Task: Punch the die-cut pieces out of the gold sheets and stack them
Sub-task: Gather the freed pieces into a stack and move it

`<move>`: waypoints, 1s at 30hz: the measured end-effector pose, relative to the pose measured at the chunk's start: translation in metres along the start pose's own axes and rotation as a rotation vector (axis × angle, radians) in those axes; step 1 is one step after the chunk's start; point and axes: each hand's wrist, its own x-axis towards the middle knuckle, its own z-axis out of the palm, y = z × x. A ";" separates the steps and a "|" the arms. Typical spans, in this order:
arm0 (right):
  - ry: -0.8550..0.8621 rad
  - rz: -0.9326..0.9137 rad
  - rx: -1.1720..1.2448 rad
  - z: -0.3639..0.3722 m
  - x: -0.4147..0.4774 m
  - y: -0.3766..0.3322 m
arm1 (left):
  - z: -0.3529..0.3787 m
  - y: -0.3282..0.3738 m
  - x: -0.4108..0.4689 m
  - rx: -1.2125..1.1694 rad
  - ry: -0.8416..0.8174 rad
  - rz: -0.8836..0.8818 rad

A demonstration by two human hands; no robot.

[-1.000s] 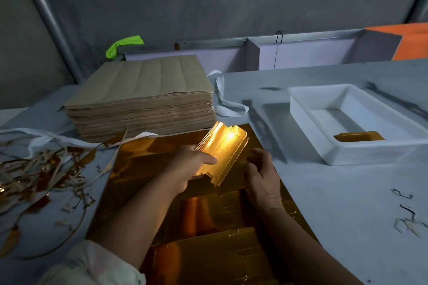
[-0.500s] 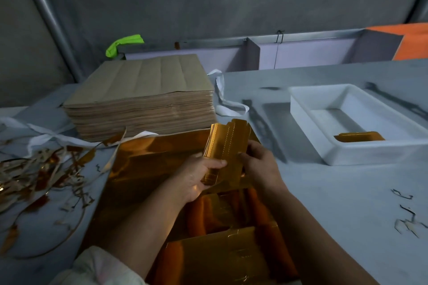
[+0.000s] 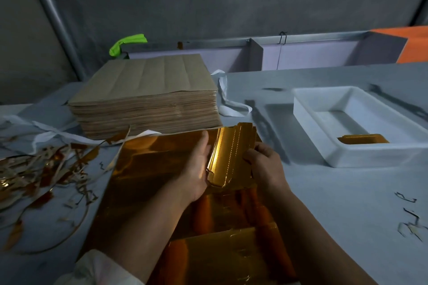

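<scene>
A bundle of punched-out gold pieces (image 3: 231, 157) stands on edge above the gold sheet (image 3: 150, 173) lying on the table. My left hand (image 3: 196, 169) cups the bundle's left side, fingers stretched along it. My right hand (image 3: 264, 164) grips its right edge with curled fingers. A small stack of gold pieces (image 3: 361, 139) lies inside the white tray (image 3: 308, 109) to the right. A tall pile of brown-backed sheets (image 3: 148, 95) sits behind the gold sheet.
Gold and white offcut strips (image 3: 39, 173) litter the table at the left. A few small scraps (image 3: 410, 220) lie at the right. A white strap (image 3: 229, 102) loops beside the pile. Grey dividers and an orange surface stand at the back.
The bundle turned from tilted flat to standing on edge. My right hand came up from the sheet and took its right side; my left hand shifted along its left side.
</scene>
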 end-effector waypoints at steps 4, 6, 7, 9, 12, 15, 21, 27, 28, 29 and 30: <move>-0.007 -0.018 -0.016 0.005 -0.003 -0.003 | 0.009 -0.005 -0.003 0.149 -0.015 0.032; -0.037 -0.061 -0.056 0.002 -0.004 -0.006 | 0.006 -0.001 -0.002 0.168 0.019 0.061; -0.067 -0.091 -0.096 0.000 -0.004 -0.008 | 0.002 0.001 0.000 0.177 0.031 0.081; -0.157 -0.119 -0.182 -0.002 -0.007 -0.013 | -0.006 0.006 0.006 0.171 0.035 0.105; -0.200 -0.097 -0.230 -0.001 -0.007 -0.015 | -0.013 0.009 0.014 0.076 0.069 0.102; -0.148 -0.005 -0.069 -0.001 -0.005 -0.017 | -0.015 0.006 0.019 -0.191 0.121 0.071; -0.123 -0.038 -0.219 -0.006 -0.002 -0.009 | -0.021 -0.004 0.020 -0.088 0.148 0.091; -0.122 -0.231 -0.446 -0.012 0.002 -0.005 | -0.027 0.001 0.017 0.258 0.280 0.270; -0.125 -0.230 -0.451 -0.012 0.002 -0.002 | -0.028 0.000 0.018 0.283 0.273 0.286; -0.127 -0.217 -0.447 -0.012 0.002 0.002 | -0.028 -0.002 0.018 0.311 0.266 0.289; -0.129 -0.201 -0.444 -0.012 0.001 0.007 | -0.029 -0.005 0.018 0.343 0.263 0.282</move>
